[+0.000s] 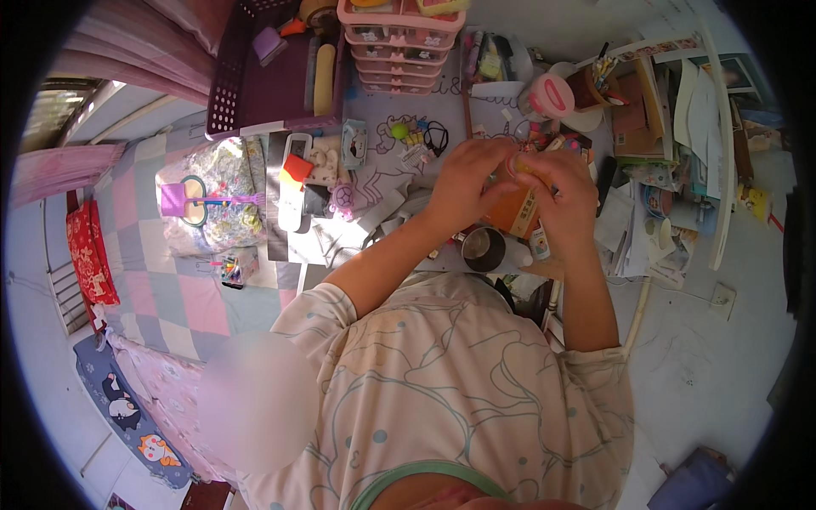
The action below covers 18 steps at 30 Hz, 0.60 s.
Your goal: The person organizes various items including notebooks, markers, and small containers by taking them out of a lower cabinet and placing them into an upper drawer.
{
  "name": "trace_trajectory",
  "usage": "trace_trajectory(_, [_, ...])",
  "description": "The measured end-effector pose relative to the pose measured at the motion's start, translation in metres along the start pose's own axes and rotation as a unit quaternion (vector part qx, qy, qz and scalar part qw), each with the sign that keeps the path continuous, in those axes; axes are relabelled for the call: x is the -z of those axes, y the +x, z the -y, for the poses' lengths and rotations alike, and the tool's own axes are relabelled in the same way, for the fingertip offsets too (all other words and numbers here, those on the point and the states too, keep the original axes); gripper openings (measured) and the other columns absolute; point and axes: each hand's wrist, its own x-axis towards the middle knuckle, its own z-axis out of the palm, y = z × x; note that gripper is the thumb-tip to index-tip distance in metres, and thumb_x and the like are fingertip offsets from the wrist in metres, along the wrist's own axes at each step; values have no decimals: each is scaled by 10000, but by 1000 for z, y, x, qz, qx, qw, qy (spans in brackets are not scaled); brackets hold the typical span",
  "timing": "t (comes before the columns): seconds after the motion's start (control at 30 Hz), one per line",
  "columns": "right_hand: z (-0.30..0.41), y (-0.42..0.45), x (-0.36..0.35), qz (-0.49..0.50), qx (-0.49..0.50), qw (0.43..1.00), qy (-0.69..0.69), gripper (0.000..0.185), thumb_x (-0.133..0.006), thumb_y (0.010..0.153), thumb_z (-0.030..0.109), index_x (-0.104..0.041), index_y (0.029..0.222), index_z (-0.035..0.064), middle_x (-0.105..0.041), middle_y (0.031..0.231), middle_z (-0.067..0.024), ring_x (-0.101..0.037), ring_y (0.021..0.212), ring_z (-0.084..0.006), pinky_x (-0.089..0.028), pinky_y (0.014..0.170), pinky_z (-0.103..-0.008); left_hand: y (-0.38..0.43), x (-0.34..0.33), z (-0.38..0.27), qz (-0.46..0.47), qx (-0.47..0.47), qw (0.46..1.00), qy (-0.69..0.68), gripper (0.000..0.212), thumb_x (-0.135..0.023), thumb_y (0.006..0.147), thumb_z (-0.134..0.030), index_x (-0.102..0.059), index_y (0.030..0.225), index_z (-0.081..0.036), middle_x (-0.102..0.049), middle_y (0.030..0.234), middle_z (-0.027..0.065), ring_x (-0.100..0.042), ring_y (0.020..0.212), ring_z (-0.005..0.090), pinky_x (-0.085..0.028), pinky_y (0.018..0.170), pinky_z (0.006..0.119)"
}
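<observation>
Over the cluttered desk, my left hand and my right hand meet with bent fingers around a small yellowish item with a red-and-white rim. Fingers cover much of it, so its kind cannot be told. Beneath the hands lies an orange book or box with writing on it. A metal cup stands at the desk's near edge, below my left hand. Close under my right wrist is a small white bottle with a label.
A purple plastic basket and a pink drawer organizer stand at the back. Right of them are a pink-lidded jar and a brown pen holder. A white shelf with papers borders the right. Leftward, a bed carries a floral pillow.
</observation>
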Motion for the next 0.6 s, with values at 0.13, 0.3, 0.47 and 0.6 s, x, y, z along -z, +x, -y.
trace_trajectory(0.13, [-7, -7, -3, -25, 19, 999, -12, 214, -693, 671, 35, -648, 878, 62, -620, 863, -62, -567, 824, -238, -462, 715, -331, 2, 0, -2, 11, 2, 1000, -2, 502, -721, 648, -178, -537, 1095, -43, -575, 1089, 126, -532, 977, 332, -411, 849, 415])
trace_trajectory(0.3, [-16, -11, -8, 14, 33, 999, -22, 200, -681, 683, 31, -633, 877, 42, -601, 957, -87, -568, 837, -259, -459, 729, -349, 2, 3, -4, 11, 1, 1000, -9, 483, -714, 657, -160, -539, 1093, -51, -572, 1103, 124, -533, 978, 328, -416, 843, 412])
trace_trajectory(0.47, [-15, -14, -10, 53, 24, 998, -13, 179, -677, 706, 59, -605, 868, 31, -587, 995, -110, -570, 877, -292, -454, 769, -374, -11, 14, 7, 5, 6, 1000, -10, 368, -678, 706, -133, -570, 1049, -57, -586, 1063, 123, -541, 974, 321, -419, 846, 411])
trace_trajectory(0.6, [-17, -18, -11, 27, -9, 1000, -2, 198, -662, 739, 66, -586, 920, 37, -588, 1008, -128, -566, 910, -314, -443, 807, -379, -34, 62, 55, -15, 31, 979, 202, 261, -637, 715, -98, -603, 971, -68, -598, 984, 126, -546, 947, 326, -429, 831, 414])
